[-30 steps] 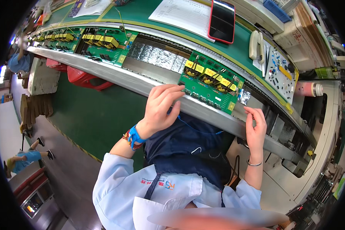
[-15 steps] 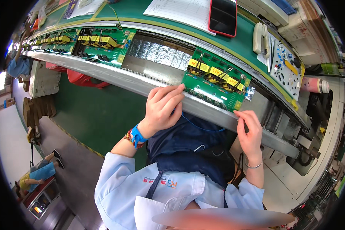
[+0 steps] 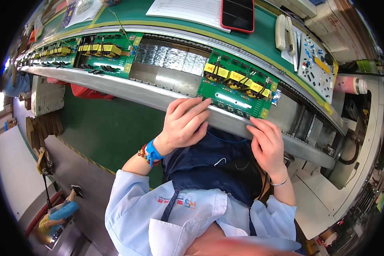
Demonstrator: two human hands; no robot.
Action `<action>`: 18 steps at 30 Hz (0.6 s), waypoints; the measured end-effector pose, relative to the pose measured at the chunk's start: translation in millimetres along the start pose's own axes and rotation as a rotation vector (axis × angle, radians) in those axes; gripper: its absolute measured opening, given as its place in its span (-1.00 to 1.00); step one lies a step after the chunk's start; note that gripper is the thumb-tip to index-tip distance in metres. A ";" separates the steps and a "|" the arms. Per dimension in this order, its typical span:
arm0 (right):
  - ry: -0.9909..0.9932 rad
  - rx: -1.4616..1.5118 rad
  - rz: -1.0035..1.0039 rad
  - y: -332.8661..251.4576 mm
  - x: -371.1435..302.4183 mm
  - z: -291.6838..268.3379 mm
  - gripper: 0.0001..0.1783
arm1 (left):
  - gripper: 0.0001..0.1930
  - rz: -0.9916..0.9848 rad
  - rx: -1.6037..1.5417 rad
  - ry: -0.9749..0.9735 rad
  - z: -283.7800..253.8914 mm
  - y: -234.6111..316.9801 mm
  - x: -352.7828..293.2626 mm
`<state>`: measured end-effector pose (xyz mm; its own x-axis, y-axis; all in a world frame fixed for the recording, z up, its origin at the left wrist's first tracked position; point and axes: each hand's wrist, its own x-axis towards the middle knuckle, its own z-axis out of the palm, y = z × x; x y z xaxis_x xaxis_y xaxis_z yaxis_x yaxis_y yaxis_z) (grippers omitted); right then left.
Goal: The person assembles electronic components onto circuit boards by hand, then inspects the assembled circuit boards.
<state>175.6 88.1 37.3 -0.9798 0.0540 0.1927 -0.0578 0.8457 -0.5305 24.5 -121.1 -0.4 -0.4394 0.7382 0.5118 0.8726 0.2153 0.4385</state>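
"Where's the circuit board (image 3: 233, 92)?"
"On the conveyor (image 3: 132, 88), left hand (image 3: 184, 123) at its near-left corner, right hand (image 3: 266, 143) at its near-right corner."
"Gripped?"
"No, both hands are loosely open, fingers bent."

At the conveyor (image 3: 136, 88), you have one left hand (image 3: 183, 121), one right hand (image 3: 266, 143) and one near circuit board (image 3: 232, 94) bearing three yellow-wrapped components (image 3: 238, 78). Count at least two further boards (image 3: 106, 59) toward its left end. On the bench (image 3: 132, 16): one phone (image 3: 237, 15).
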 end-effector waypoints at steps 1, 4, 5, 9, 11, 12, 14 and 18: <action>0.001 -0.002 0.005 -0.1 -0.3 -0.8 -0.63 | -0.71 0.006 0.025 0.010 0.9 1.4 -0.8; 0.006 -0.007 0.006 -2.0 1.5 0.1 -0.63 | -0.70 0.044 0.001 0.000 5.8 9.2 2.6; 0.004 -0.021 -0.018 -3.5 3.6 0.7 -0.62 | -0.68 0.082 -0.012 -0.008 8.6 9.9 1.8; -0.023 -0.078 -0.049 -5.7 7.9 1.9 -0.63 | -0.70 0.094 0.016 -0.084 12.1 14.0 5.1; -0.030 -0.105 -0.051 -4.8 10.7 -1.2 -0.62 | -0.70 0.123 -0.002 -0.082 11.3 17.8 10.6; 0.014 -0.099 -0.058 -3.6 13.2 -3.1 -0.63 | -0.70 0.148 -0.020 -0.080 11.1 18.9 13.1; 0.062 -0.093 -0.070 3.0 20.7 -9.3 -0.64 | -0.72 0.135 -0.015 -0.012 9.9 11.1 18.7; 0.355 -0.059 0.125 36.5 34.0 -40.8 -0.77 | -0.73 -0.135 -0.122 0.203 -19.2 -20.7 55.9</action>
<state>148.0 142.5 58.2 -0.8507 0.3305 0.4088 0.0793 0.8495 -0.5217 -22.2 -96.6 33.2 -0.5947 0.5620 0.5749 0.7762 0.2151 0.5927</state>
